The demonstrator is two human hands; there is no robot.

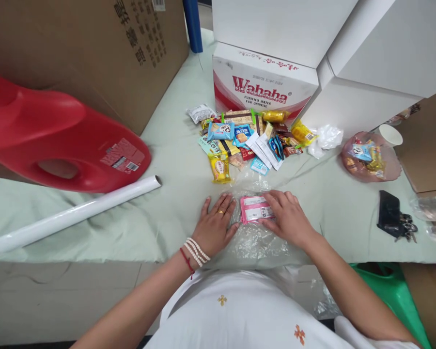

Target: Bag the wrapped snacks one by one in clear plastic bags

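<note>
L hand point(216, 220) lies flat, spread wide, on clear film point(252, 247); R hand point(290, 218) touches pink pkt point(252, 214), grip unclear; film shd lie smooth.

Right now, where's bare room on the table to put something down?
Bare pale-green cloth shows between the glossy white tube and the left hand, and between the right hand and the flat black key case. It's crowded where colourful wrapped snacks pile beside the red-and-white Wahaha carton.
</note>
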